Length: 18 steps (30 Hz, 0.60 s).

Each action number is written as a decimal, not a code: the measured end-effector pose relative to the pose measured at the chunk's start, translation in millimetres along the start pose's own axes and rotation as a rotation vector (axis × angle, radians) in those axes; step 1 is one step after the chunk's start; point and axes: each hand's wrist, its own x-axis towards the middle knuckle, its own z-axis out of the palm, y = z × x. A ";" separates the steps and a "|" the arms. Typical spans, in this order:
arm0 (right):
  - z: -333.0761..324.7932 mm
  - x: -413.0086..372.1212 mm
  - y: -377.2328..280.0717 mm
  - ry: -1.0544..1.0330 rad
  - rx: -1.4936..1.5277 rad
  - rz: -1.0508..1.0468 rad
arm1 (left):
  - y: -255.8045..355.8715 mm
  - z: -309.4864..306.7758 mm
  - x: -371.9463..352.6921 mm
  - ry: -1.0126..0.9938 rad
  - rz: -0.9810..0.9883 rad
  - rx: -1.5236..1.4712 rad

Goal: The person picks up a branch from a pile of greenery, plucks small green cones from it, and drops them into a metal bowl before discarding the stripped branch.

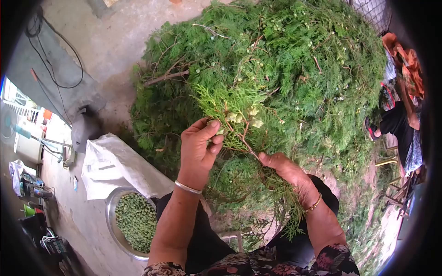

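My right hand (289, 174) is closed round the stem of a leafy conifer sprig (246, 142), with its lower greenery hanging below the wrist. Pale green knobbly cones (256, 122) cluster near the upper end of the sprig. Beside them, my left hand (199, 143) pinches a small green cone (220, 131) between thumb and fingers, mostly covered by the fingertips. Behind both hands rises a big heap of cut green branches (294, 60). To the lower left, a round metal basin (109, 216) holds a mass of small green cones (136, 221).
A white sack (115, 161) lies between the basin and the heap. Black cable (69, 85) loops over the grey surface at upper left. At the right edge another person's arm (407, 103) and dark-clothed leg (393, 124) show beside the heap.
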 end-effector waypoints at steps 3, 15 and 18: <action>-3.1 0.8 3.6 0.007 -0.005 0.020 | 9.1 1.8 -1.6 0.021 0.080 0.135; -29.9 -4.8 19.5 0.313 0.170 -0.147 | 69.0 -88.3 -0.1 0.093 -0.037 -0.386; -24.3 -14.9 9.8 0.400 0.106 -0.240 | 90.5 -124.6 -20.7 0.152 0.066 -0.242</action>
